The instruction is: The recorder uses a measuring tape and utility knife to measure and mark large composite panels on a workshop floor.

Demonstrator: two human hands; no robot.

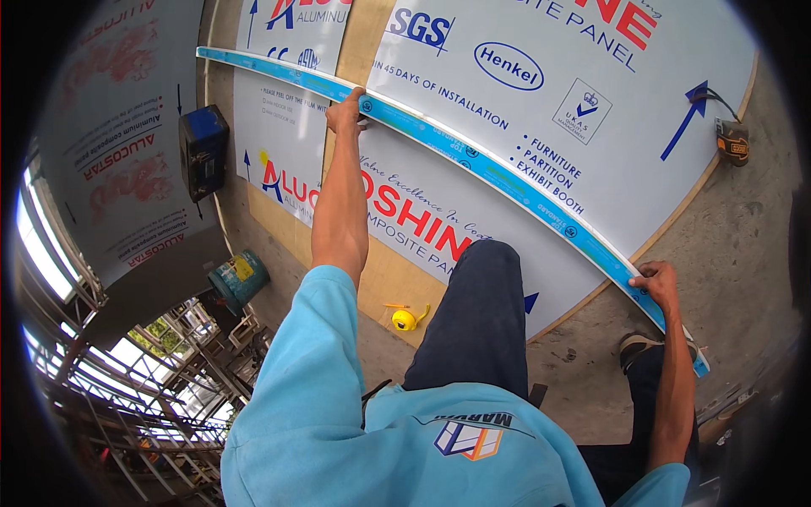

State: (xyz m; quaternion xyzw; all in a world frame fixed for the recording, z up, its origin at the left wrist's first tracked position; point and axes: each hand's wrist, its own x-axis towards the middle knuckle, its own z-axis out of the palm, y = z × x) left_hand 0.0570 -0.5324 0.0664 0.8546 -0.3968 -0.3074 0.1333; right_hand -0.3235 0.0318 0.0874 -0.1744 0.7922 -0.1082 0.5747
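Observation:
A long, narrow strip [507,188] wrapped in printed blue film, with a white edge, lies diagonally across white printed composite panels [473,110]. Its far end reaches the upper left, and its near end sticks out past the panels by my shoe. My left hand [345,112] grips the strip left of its middle, arm stretched out, some fingers hidden underneath. Close to the near end, my right hand [657,284] pinches the strip between thumb and fingers. A yellow tape measure [404,320] and a yellow pencil [397,306] rest on the plywood in front of my bent knee.
Bare plywood [291,224] shows between the panels. A black-and-yellow tool [732,142] with a dark cord sits at the right edge. Leftward are a blue-and-black box [203,152], a teal bucket [238,280] and another printed panel [127,144]. Metal framing [110,406] crowds the lower left.

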